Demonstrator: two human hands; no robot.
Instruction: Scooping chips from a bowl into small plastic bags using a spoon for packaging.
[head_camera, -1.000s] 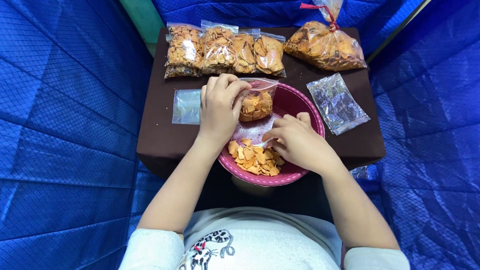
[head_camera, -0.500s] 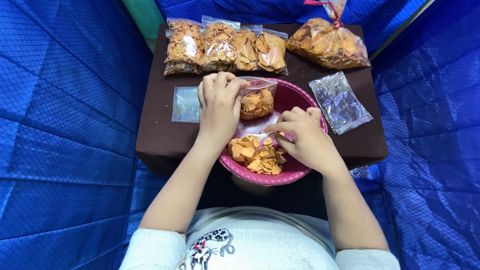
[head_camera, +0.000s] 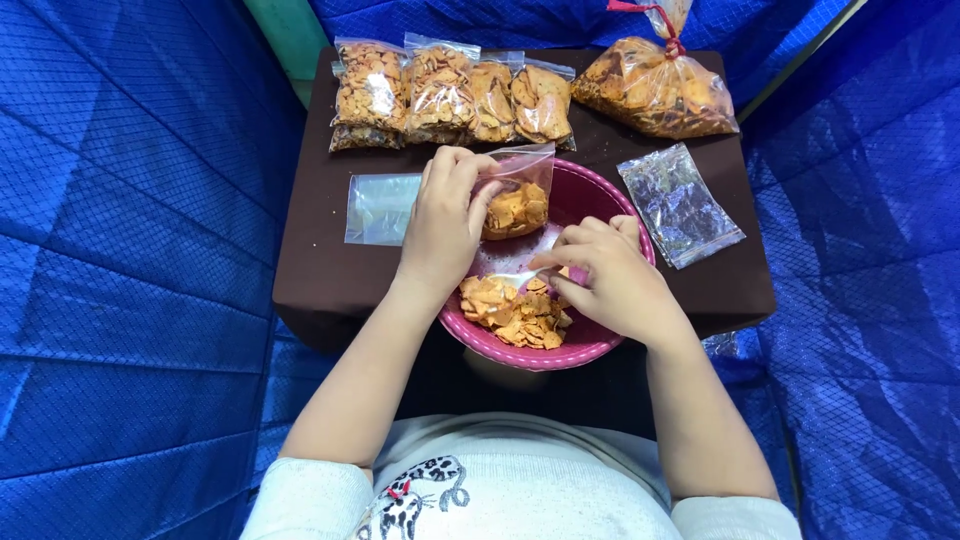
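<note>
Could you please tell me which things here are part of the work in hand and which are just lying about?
In use: left hand, part-filled bag, right hand, spoon, pink bowl, crackers.
Lying about: filled bags, big tied bag, empty bags.

I saw a small dark brown table (head_camera: 320, 270) with a round pink plastic bowl (head_camera: 600, 205) at its near edge. In the bowl lay orange crackers (head_camera: 515, 312). My left hand (head_camera: 445, 225) held a small clear plastic bag (head_camera: 518, 195) over the bowl's far-left side; my right hand (head_camera: 610, 280) was over the crackers. Four filled cracker bags (head_camera: 450, 92) lined the far edge, a large tied bag (head_camera: 655, 88) to their right.
</note>
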